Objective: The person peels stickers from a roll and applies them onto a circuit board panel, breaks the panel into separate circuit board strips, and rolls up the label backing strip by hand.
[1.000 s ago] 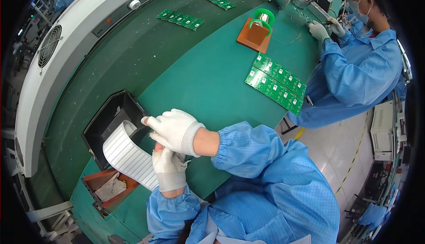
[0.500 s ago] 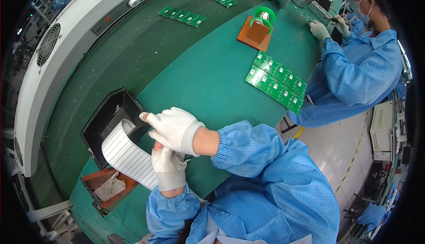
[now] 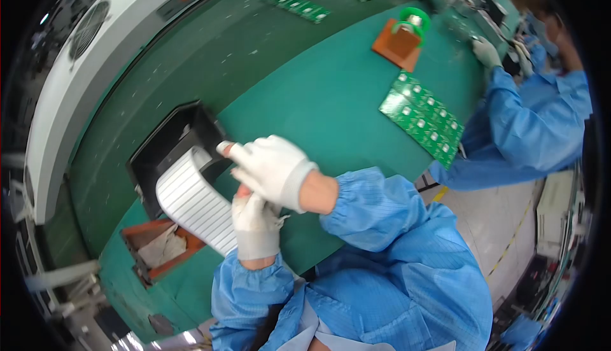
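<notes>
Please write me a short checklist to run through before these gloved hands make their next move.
1. Hands gloved: ok; the right hand and left hand wear white gloves, though bare fingertips show.
2. Grip confirmed: cannot tell; the fingers hide whatever may be between them.
3. White strip free of tangles: ok where visible; it curves out of the black bin in one bend.
4. Orange tray free of loose material: not ok; a crumpled pale cloth or paper lies inside.
5. Green circuit boards away from both hands: ok; they lie farther along the table.
</notes>
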Demonstrator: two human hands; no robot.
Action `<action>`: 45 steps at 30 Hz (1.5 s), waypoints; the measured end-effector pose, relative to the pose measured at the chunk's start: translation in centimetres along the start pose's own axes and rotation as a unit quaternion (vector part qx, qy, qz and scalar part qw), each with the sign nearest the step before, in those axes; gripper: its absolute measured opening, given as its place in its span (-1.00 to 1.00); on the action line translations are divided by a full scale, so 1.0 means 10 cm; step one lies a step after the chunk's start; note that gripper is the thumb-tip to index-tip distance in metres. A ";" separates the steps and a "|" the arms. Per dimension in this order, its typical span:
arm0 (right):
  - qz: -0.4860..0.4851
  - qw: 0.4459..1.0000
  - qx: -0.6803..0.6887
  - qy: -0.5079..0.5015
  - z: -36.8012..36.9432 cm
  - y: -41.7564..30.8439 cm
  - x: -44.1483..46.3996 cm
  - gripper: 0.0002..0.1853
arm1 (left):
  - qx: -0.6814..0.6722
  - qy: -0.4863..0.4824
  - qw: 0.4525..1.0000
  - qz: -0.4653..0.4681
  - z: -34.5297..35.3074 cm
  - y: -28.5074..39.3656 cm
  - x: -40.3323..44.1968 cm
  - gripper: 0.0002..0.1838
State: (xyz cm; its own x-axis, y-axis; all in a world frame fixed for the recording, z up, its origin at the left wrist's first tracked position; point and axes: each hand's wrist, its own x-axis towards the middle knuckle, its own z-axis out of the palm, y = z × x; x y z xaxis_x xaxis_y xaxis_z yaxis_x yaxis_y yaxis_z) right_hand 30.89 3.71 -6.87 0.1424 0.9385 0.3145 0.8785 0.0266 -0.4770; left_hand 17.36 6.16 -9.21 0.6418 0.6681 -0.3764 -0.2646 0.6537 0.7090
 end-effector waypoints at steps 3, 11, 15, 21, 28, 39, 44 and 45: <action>0.017 0.998 0.051 0.012 -0.08 -0.07 0.01 -0.59 | 0.000 -0.001 1.000 0.014 0.01 -0.02 0.00 -0.64; 0.044 0.991 0.128 0.017 -0.12 -0.14 0.05 -0.54 | -0.023 -0.003 0.999 -0.033 0.06 -0.01 -0.01 -0.70; 0.046 0.989 0.142 0.020 -0.09 -0.12 0.03 -0.53 | -0.029 0.002 0.999 -0.022 0.09 -0.02 -0.01 -0.70; 0.137 0.947 0.288 -0.042 -0.11 -0.13 0.05 -0.52 | -0.050 -0.025 0.998 -0.002 0.08 -0.12 0.03 -0.65; 0.123 0.922 0.362 -0.065 -0.04 -0.06 0.05 -0.51 | 0.036 -0.018 0.998 0.047 0.08 -0.12 0.07 -0.65; 0.172 0.894 0.410 -0.055 0.00 -0.07 0.05 -0.53 | 0.049 -0.024 0.998 0.043 0.09 -0.05 0.00 -0.62; 0.154 0.912 0.379 -0.043 -0.02 -0.10 0.05 -0.49 | 0.038 -0.015 0.999 0.036 0.08 -0.10 0.04 -0.65; 0.145 0.917 0.371 -0.034 0.00 -0.10 0.05 -0.49 | 0.047 -0.009 0.998 0.029 0.09 -0.06 0.03 -0.66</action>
State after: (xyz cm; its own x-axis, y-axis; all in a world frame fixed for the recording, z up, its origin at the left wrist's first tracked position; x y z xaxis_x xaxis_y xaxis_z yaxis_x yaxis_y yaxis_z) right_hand 30.12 4.21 -6.26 0.2701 0.9617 0.0469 0.2522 -0.0236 -0.9674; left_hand 18.32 5.66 -9.22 0.6411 0.6962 -0.3230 -0.2331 0.5776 0.7823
